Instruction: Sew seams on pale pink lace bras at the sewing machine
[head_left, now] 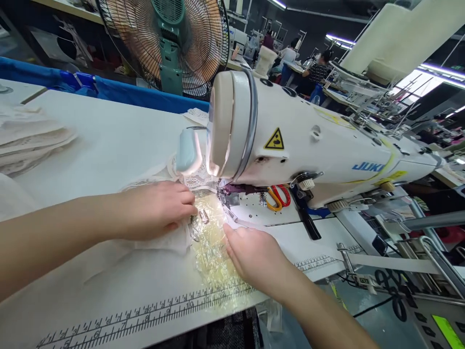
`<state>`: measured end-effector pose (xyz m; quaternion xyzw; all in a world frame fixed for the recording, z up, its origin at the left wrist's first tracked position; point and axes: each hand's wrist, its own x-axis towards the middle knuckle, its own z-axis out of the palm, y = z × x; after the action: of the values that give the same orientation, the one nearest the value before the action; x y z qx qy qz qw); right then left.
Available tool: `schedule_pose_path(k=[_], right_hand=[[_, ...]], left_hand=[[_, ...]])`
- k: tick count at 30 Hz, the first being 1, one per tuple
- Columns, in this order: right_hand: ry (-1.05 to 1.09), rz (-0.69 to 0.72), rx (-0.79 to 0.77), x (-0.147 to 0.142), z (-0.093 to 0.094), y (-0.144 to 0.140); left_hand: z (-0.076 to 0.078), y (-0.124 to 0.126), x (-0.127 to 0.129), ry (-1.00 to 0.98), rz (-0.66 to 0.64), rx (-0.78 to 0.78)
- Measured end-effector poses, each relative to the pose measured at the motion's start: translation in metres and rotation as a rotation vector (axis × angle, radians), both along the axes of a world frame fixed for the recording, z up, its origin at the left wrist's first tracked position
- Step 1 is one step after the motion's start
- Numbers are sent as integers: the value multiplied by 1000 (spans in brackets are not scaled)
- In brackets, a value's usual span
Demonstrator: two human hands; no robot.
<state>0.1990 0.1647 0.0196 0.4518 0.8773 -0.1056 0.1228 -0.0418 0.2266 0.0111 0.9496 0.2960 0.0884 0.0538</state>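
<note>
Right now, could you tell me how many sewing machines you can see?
1 for certain: the white sewing machine by both hands. More seem to stand in the blurred background rows, too small to count.

We see a bright lamp under the sewing machine [308,145] making white glare; the back is dim, and edges bend

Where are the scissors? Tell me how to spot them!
Find the big white sewing machine across the table. Look under its long arm, right of the needle, on the white machine bed. The scissors lie there, the only thing with bright red and orange loop handles.
</note>
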Motion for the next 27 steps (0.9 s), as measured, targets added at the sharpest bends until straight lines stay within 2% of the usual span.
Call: schedule_pose_path(k=[1, 3, 5, 7, 9, 11, 13, 14, 17, 19, 21, 25, 27], right_hand=[[49, -23, 30, 4, -3, -6], [173, -109, 83, 11, -13, -18], [376, -203, 171, 13, -22, -30], [618, -240, 273, 9, -30, -43], [805, -168, 325, 0, -34, -55], [898, -24, 273, -13, -35, -62], [913, 42, 173, -24, -33, -63], [903, 17, 126, -29, -32, -62], [825, -190, 78, -32, -30, -51], [768, -293, 106, -27, -29, -43], [704, -338, 132, -20, -28, -38], [619, -355, 96, -10, -24, -31], [605, -344, 63, -8, -23, -29]], left_hand=[[3, -3, -1, 78, -10, -26], [10, -5, -2, 140, 71, -114], [17, -3, 0, 93, 146, -256], [25, -2, 5, -18, 186, -375], [31, -3, 13, -143, 250, -450], [33, -8, 24, -258, 388, -487], [29, -15, 35, -322, 535, -448], [25, -18, 39, -329, 585, -405], [8, -26, 48, -297, 636, -297], [-2, -30, 50, -270, 621, -260], [-9, -33, 49, -196, 579, -190], [-15, -37, 44, 90, 422, 45], [-17, -37, 41, 68, 385, 61]])
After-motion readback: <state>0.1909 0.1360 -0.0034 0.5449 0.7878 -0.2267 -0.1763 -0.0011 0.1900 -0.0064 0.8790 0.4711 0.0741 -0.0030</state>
